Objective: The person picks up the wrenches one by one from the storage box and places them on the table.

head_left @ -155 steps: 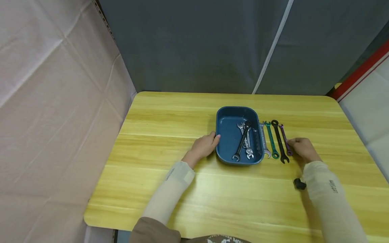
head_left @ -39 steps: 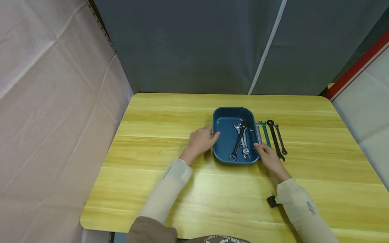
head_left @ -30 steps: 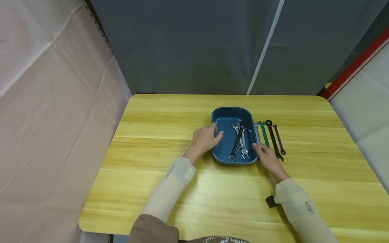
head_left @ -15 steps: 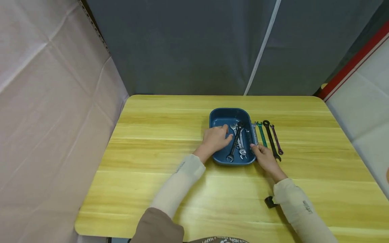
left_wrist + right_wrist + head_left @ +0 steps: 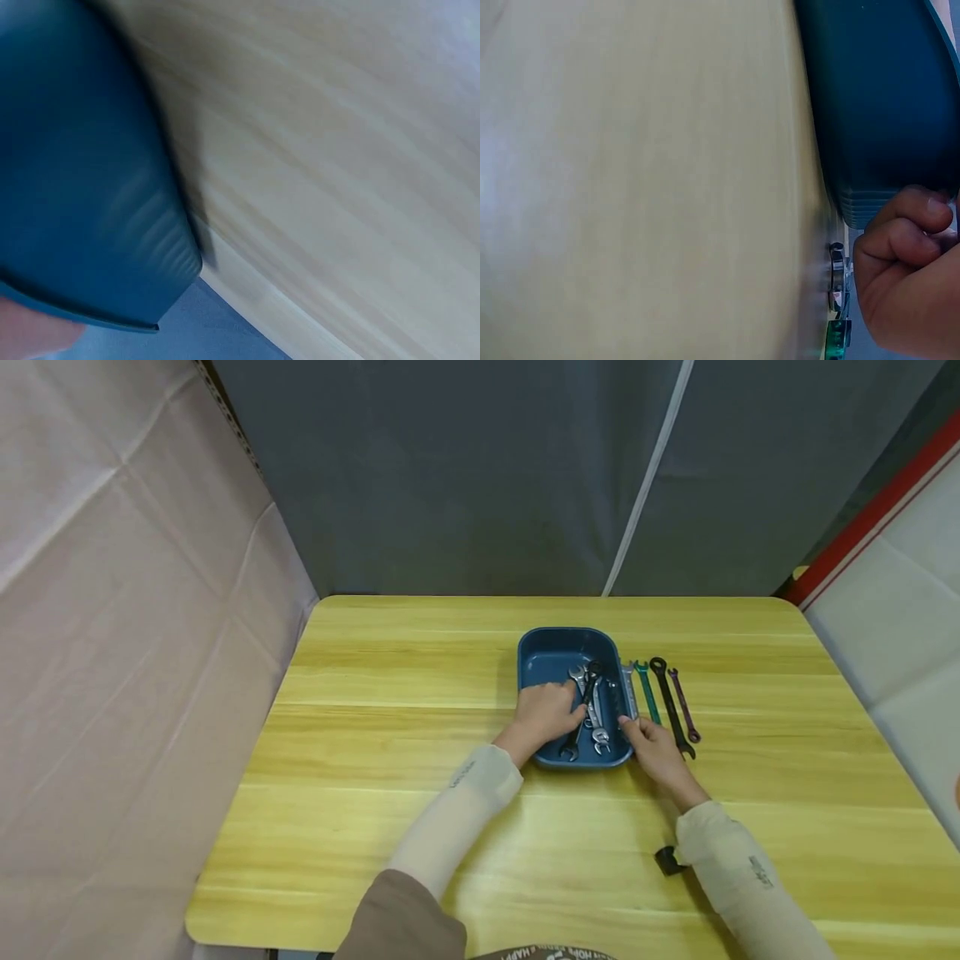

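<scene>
A blue plastic bin (image 5: 540, 647) stands on the table with several wrenches inside. My left hand (image 5: 546, 714) reaches over its left rim, thumb and forefinger right at a black combination wrench (image 5: 572, 745); I cannot tell whether they pinch it. That wrench lies across silver wrenches (image 5: 600, 739). My right hand (image 5: 658, 753) grips the bin's right rim near the front corner, thumb over the edge. In the right wrist view its fingers (image 5: 907, 232) curl at the bin wall (image 5: 885, 97). The left wrist view shows mostly the bin's outer side (image 5: 90, 165).
Right of the bin, wrenches lie in a row: silver (image 5: 628, 685), green (image 5: 647, 689), black (image 5: 671, 706) and purple (image 5: 684, 706). A small black device (image 5: 667, 862) sits at the right wrist. The wooden table (image 5: 360, 760) backs onto a grey curtain (image 5: 465, 485).
My left hand has left the bin's left rim and moved right, into the bin at the black wrench. The right hand came earlier from the purple wrench to the bin's rim and stays there.
</scene>
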### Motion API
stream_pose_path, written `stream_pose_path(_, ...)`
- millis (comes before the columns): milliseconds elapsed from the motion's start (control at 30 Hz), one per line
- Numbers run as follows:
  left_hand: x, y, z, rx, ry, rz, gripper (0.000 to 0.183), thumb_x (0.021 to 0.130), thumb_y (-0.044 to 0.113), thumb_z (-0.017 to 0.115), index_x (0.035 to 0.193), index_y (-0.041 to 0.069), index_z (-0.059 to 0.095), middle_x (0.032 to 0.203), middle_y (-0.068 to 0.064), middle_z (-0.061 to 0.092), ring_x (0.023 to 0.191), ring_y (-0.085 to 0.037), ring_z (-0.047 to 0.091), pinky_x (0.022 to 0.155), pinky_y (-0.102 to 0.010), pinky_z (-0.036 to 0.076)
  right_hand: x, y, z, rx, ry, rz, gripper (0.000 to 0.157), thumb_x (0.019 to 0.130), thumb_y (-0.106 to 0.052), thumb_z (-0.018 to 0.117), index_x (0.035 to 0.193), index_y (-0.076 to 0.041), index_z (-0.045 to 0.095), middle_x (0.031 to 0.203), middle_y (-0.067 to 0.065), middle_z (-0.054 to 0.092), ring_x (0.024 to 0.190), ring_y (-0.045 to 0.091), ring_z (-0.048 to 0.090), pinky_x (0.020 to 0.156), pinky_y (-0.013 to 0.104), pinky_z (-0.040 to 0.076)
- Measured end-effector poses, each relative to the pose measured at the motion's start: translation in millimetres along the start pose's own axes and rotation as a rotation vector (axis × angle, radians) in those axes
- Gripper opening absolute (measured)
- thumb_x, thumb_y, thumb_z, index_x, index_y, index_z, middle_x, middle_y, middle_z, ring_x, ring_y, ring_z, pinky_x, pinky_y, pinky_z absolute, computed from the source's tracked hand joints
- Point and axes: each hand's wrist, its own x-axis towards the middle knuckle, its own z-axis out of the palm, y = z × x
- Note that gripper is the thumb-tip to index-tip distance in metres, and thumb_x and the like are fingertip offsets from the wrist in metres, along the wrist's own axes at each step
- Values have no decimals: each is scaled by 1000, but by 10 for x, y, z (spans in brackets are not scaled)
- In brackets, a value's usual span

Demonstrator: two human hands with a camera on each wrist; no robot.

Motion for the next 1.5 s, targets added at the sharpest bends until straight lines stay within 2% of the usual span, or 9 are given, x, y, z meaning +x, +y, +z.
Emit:
stream_pose_path(67, 9, 19, 6, 3, -17, -10, 43, 96, 49, 50, 121, 16, 62, 89, 1, 71, 78, -17, 68, 61, -35, 53, 2, 7, 3, 3, 7, 1, 46, 101, -45, 43, 75, -6, 44, 65, -4, 43, 62, 12, 42, 56, 26, 36)
stream_pose_path(267, 43, 52, 24, 6, -82, -56, 37, 95, 49, 50, 111, 18, 63, 90, 0, 71, 80, -19, 68, 60, -36, 52, 1, 17, -5, -4, 10, 2, 46, 101, -45, 43, 74, -7, 44, 65, -4, 42, 62, 12, 42, 56, 26, 36)
stream_pose_path(567, 72, 88, 91, -33, -155, -64, 33, 96, 47, 51, 98, 18, 65, 89, 1, 70, 75, -16, 64, 63, -35, 51, -12, 6, -25, -5, -19, 17, 46, 101, -45, 42, 77, -6, 44, 67, -3, 42, 62, 12, 42, 56, 26, 36)
stream_pose_path(800, 80, 82, 162, -55, -158, -86, 32, 95, 47, 52, 93, 18, 67, 88, 0, 70, 75, -17, 63, 64, -36, 51, -4, 12, -17, -5, -26, 13, 49, 101, -46, 42, 79, -2, 45, 67, -4, 41, 62, 12, 42, 56, 26, 36)
stream_pose_path(967, 83, 83, 171, -117, -178, -102, 31, 94, 46, 55, 88, 18, 64, 88, 0, 69, 77, -18, 62, 65, -37, 51, -8, 3, -12, 12, -40, 28, 51, 101, -48, 41, 81, -1, 46, 69, -3, 43, 64, 11, 42, 57, 25, 37)
stream_pose_path(1267, 88, 78, 179, -209, -234, -118, 39, 92, 48, 59, 65, 19, 57, 67, 3, 60, 66, -14, 57, 62, -33, 46, -7, 6, -23, -3, -52, 35, 50, 102, -45, 40, 85, 1, 48, 71, -1, 45, 66, 12, 44, 59, 25, 37)
stream_pose_path(1500, 98, 58, 162, -322, -303, -212, 37, 88, 46, 63, 67, 17, 58, 70, 2, 59, 68, -16, 56, 64, -34, 43, -3, -6, -17, 34, -38, 41, 49, 101, -47, 43, 81, -2, 47, 69, -4, 43, 64, 11, 43, 57, 24, 36)
